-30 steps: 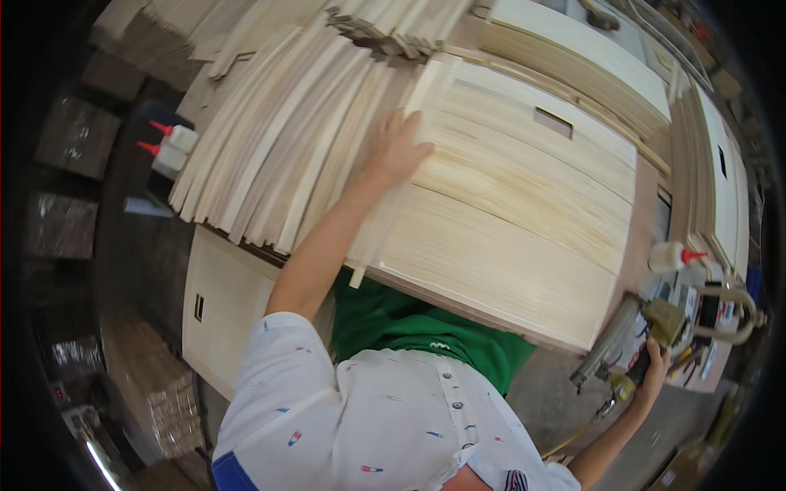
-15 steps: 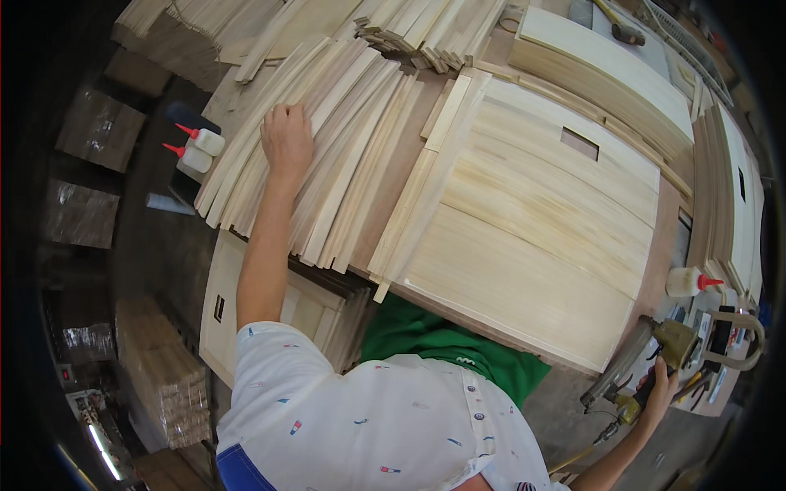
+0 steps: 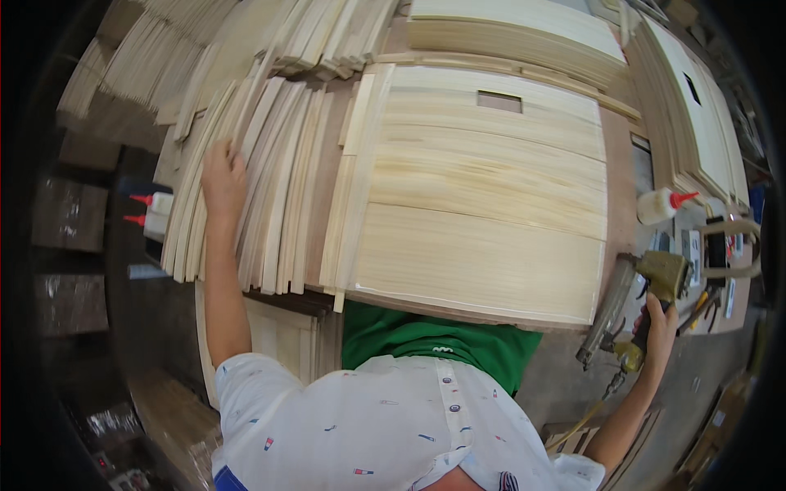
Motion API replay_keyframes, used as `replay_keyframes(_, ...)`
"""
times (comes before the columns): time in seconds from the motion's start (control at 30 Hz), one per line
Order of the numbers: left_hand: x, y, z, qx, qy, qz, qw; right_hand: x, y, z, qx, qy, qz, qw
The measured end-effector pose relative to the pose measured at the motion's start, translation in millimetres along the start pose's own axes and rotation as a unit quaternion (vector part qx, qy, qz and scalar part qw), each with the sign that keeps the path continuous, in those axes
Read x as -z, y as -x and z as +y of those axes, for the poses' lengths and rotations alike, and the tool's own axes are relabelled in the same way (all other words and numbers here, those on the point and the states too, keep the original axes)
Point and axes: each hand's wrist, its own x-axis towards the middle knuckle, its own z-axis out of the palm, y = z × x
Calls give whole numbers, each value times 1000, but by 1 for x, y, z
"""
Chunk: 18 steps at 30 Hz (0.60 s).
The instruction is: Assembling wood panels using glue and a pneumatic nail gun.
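My left hand (image 3: pixel 224 178) is closed over the row of loose wooden strips, its fingers pinching a long pale wooden strip (image 3: pixel 256 92); part of that strip is hidden by the hand. More wooden strips (image 3: pixel 274 188) lie side by side around it. On the right, my right hand (image 3: pixel 657 334) grips the handle of a nail gun (image 3: pixel 661 274), an air hose trailing from its base. Between the hands a flat wooden panel (image 3: pixel 483 237) lies on the bench, with a rectangular cutout near its far edge and a white glue line along its near and right edges.
A glue bottle (image 3: pixel 657 206) with a red tip stands right of the panel. Two similar glue bottles (image 3: pixel 157 214) are at the far left. Stacked boards (image 3: pixel 516 37) border the back, and upright panels (image 3: pixel 692 106) the right. Wrapped stacks (image 3: pixel 70 217) stand on the left floor.
The view has turned, so the panel sits further left and more level. My left hand has moved over the strips, and one strip now angles out from its fingers. My right hand keeps the nail gun.
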Motion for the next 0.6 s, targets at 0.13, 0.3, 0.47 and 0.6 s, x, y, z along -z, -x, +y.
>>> replay_keyframes(0.13, -31, -29, 63, -204, 252, -62, 944, -3, 2, -7, -8, -34, 35, 999)
replay_keyframes(0.3, -94, -30, 234, -30, 433, -267, 860, 1, 17, -11, -10, -17, 66, 998)
replay_keyframes(0.47, -179, -33, 281, -305, 350, -107, 879, -25, 8, -28, -48, -28, 33, 998)
replay_keyframes(0.6, -210, -56, 328, -327, 356, -150, 862, -10, 15, -25, -40, -16, 44, 998)
